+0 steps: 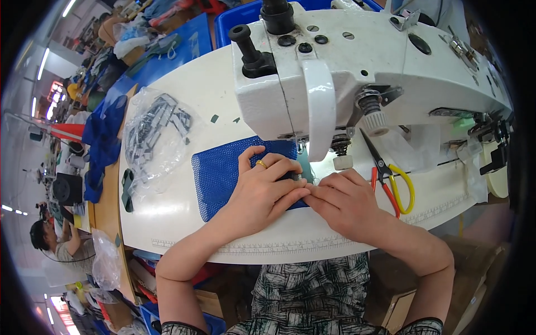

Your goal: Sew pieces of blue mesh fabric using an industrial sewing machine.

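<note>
A piece of blue mesh fabric (211, 170) lies on the white table, its right edge under the head of a white sewing machine (262, 103). My left hand (254, 192) rests over the mesh; its thumb and index finger close together at the fabric's right edge, just in front of the needle area. A yellow ring is on one finger. Fingertips of my right hand (349, 204) meet the left ones there, curled and pressed together. What the right fingers grip is hidden. A greenish strip (305, 162) shows beside the needle, next to the mesh.
Scissors (382, 170) with red and yellow handles lie right of my right hand. A clear plastic bag (156, 134) of small grey pieces lies at the left. Green scraps (215, 118) are behind the mesh. Another person (70, 245) sits at far left, beyond the table edge.
</note>
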Motion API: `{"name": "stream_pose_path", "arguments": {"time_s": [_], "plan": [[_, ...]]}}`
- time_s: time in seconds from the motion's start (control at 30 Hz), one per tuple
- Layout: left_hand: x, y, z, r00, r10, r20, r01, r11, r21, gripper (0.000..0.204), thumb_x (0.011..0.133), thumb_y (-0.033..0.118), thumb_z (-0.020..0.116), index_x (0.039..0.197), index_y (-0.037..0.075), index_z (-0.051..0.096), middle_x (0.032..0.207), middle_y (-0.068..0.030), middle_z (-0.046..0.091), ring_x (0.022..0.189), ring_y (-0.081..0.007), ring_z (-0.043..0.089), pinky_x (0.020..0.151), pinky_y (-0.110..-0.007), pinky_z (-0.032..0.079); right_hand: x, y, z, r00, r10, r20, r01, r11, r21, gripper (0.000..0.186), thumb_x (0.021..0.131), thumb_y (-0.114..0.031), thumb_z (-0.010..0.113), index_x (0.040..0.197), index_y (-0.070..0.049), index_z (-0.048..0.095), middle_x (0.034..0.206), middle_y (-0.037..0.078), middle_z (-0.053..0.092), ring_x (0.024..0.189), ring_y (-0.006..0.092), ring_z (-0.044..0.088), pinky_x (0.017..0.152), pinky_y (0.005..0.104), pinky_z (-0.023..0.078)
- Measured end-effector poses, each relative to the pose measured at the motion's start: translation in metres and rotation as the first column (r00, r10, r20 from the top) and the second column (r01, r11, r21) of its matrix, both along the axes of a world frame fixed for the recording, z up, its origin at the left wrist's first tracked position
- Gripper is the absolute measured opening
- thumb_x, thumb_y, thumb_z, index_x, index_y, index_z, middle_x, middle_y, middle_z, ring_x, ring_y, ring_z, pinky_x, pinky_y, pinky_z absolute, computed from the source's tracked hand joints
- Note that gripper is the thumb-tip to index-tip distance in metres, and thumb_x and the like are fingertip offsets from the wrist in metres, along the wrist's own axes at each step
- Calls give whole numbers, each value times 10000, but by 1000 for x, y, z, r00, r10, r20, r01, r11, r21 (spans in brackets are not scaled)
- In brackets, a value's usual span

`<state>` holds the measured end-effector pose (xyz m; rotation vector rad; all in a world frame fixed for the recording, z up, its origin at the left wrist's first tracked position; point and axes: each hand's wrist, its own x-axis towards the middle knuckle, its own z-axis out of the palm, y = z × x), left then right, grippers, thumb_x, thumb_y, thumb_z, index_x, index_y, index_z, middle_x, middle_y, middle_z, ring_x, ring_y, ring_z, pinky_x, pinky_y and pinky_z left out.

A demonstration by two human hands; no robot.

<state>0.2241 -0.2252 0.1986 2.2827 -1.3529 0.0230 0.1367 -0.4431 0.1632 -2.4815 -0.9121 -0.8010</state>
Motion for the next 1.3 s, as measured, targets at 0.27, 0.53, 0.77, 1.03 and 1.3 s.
{"name": "stream_pose_path", "arguments": {"time_s": [0.27, 0.53, 0.77, 1.03, 1.3], "plan": [[4, 2, -5, 1000, 5, 11, -5, 999, -54, 205, 951, 274, 751, 1032, 94, 806, 1088, -14, 715, 1141, -204, 628, 1190, -579, 233, -1, 1, -1, 1000, -7, -25, 8, 1000, 17, 297, 780, -108, 727, 1064, -24, 744, 1089, 43, 726, 958, 188, 644, 814, 349, 496], [13, 2, -12, 998, 64, -10, -64, 994, -85, 209, 966, 274, 732, 1056, 101, 809, 1102, 1, 722, 1186, -195, 629, 1219, -619, 146, 1, 5, 0, 987, -105, -118, 105, 994, -7, 345, 832, -113, 708, 1165, -27, 733, 1214, 73, 723, 998, 207, 657, 856, 376, 499], [19, 1, -17, 994, 110, 20, -108, 992, -67, 253, 1009, 299, 672, 1142, 115, 784, 1195, 10, 713, 1271, -213, 600, 1226, -678, -3, 3, 7, 3, 963, -167, -211, 167, 986, -22, 375, 845, -134, 745, 1203, -21, 723, 1282, 69, 715, 992, 261, 632, 867, 407, 492], [27, 0, -21, 987, 160, 21, -160, 987, -4, 267, 1011, 298, 665, 1199, 130, 752, 1246, 11, 715, 1350, -239, 562, 1209, -711, -29, 3, 4, 5, 938, -208, -276, 204, 978, -46, 488, 894, -175, 717, 1360, -52, 644, 1424, 69, 654, 997, 235, 675, 855, 427, 453], [32, 0, -27, 982, 186, 38, -186, 983, -6, 268, 1018, 276, 654, 1228, 132, 736, 1263, 4, 704, 1394, -247, 531, 1201, -722, -40, 6, 4, 5, 929, -211, -305, 205, 977, -54, 502, 897, -185, 707, 1371, -40, 630, 1461, 87, 629, 1031, 250, 671, 939, 431, 458]]}}
